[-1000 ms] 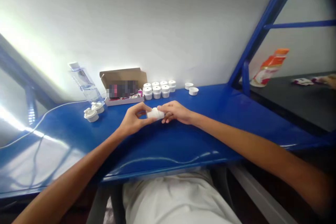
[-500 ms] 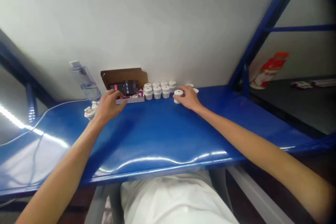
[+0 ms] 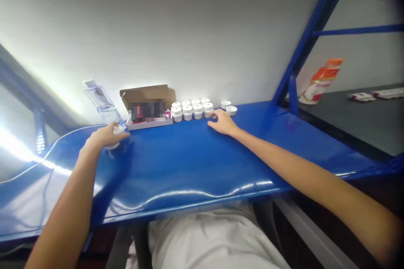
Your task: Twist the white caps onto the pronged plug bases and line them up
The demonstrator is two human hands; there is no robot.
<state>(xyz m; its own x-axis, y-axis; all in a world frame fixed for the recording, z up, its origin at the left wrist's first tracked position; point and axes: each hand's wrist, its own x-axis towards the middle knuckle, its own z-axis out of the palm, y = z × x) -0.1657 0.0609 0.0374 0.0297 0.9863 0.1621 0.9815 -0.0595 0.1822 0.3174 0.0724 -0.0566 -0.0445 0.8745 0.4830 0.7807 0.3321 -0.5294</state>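
Observation:
My left hand [image 3: 107,135] is wrapped round a white piece [image 3: 113,146] near the foot of the clear bottle, at the left of the blue table. Several white round lidded pots [image 3: 187,112] stand in two rows by the wall. Beside the right end of the front row is my right hand [image 3: 222,122], fingers apart and holding nothing. Two white open cups [image 3: 231,110] sit just behind it.
A clear bottle [image 3: 105,105] stands behind my left hand, with a white cable [image 3: 65,135] nearby. An open cardboard box [image 3: 148,125] holds dark and pink items. A red-and-white bottle [image 3: 320,84] stands on the dark surface at the right.
My left hand has moved left and down from the box to the white piece. My right hand has let go of a pot, which now stands at the front row's right end.

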